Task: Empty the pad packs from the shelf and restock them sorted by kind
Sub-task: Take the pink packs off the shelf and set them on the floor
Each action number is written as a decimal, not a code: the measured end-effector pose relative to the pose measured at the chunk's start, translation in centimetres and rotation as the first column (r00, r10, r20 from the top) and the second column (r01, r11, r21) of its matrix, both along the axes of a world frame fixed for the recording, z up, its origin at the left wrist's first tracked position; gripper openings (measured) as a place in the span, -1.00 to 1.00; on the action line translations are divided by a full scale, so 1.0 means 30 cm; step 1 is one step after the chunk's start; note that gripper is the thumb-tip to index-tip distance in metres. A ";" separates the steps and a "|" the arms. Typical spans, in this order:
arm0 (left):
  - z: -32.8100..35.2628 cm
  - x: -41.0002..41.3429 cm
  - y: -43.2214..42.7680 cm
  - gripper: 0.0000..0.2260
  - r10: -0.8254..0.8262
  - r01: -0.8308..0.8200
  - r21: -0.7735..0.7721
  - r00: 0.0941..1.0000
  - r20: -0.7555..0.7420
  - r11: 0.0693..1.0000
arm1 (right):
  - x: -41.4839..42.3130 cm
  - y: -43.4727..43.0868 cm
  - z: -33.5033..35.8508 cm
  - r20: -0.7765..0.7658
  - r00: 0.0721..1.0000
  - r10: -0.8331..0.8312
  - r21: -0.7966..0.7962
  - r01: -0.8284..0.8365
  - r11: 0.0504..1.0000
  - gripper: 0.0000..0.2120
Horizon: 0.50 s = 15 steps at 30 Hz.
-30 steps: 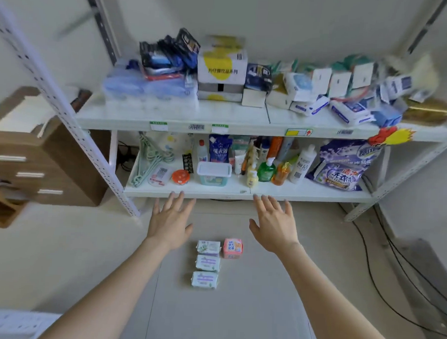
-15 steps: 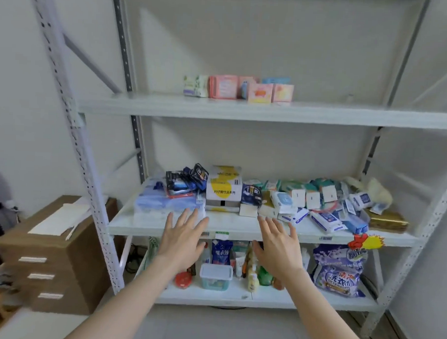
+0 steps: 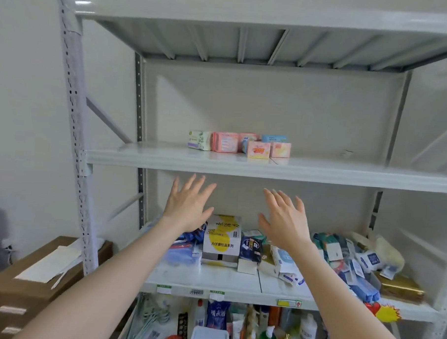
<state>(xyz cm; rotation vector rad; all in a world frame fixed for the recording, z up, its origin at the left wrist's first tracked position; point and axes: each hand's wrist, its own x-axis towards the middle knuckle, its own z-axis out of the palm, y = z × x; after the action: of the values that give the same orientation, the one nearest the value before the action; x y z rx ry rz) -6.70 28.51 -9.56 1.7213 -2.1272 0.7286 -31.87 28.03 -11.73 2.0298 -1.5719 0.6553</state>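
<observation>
Several pad packs stand in a cluster on the upper shelf (image 3: 146, 158): a green-white pack (image 3: 199, 140) at the left, a pink pack (image 3: 225, 142) beside it, a pink-orange pack (image 3: 258, 149) and a peach pack (image 3: 280, 149) in front, and a blue pack (image 3: 273, 138) behind. My left hand (image 3: 188, 206) and my right hand (image 3: 284, 218) are raised below that shelf's front edge. Both have their fingers spread and hold nothing.
The middle shelf (image 3: 212, 276) carries a yellow-white box (image 3: 222, 237), blue packets and many small packages. Bottles and a clear tub fill the lower shelf. A brown drawer cabinet (image 3: 33, 284) stands at the left by the shelf post (image 3: 75, 137).
The view has swung up from the floor and the packs lying there to the upper shelf. Both hands have risen from near floor level to just under the upper shelf.
</observation>
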 end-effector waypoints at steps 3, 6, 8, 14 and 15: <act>0.082 0.010 -0.078 -0.41 -0.002 0.002 -0.057 1.000 -0.006 0.998 | 0.000 -0.078 0.089 0.013 1.000 0.027 -0.051 -0.026 0.998 -0.41; 0.147 0.049 -0.171 -0.42 0.017 -0.019 -0.082 1.000 -0.014 0.996 | 0.031 -0.171 0.160 0.003 0.998 0.060 -0.073 -0.060 0.996 -0.42; 0.182 0.084 -0.237 -0.42 0.026 -0.028 -0.087 1.000 -0.017 0.996 | 0.052 -0.239 0.197 0.009 0.996 0.084 -0.083 -0.083 0.993 -0.42; 0.279 0.172 -0.438 -0.41 0.036 -0.037 -0.091 0.999 -0.005 0.995 | 0.098 -0.437 0.279 0.032 0.995 0.094 -0.161 -0.088 0.983 -0.41; 0.295 0.182 -0.473 -0.41 0.041 -0.042 -0.091 0.999 -0.006 0.995 | 0.102 -0.472 0.292 0.034 0.995 0.098 -0.165 -0.091 0.982 -0.41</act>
<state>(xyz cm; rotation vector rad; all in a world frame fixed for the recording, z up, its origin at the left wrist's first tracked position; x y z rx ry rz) -1.24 14.33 -0.72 1.7223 -2.0283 0.8197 -28.81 13.88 -2.96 1.9892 -1.4021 0.8395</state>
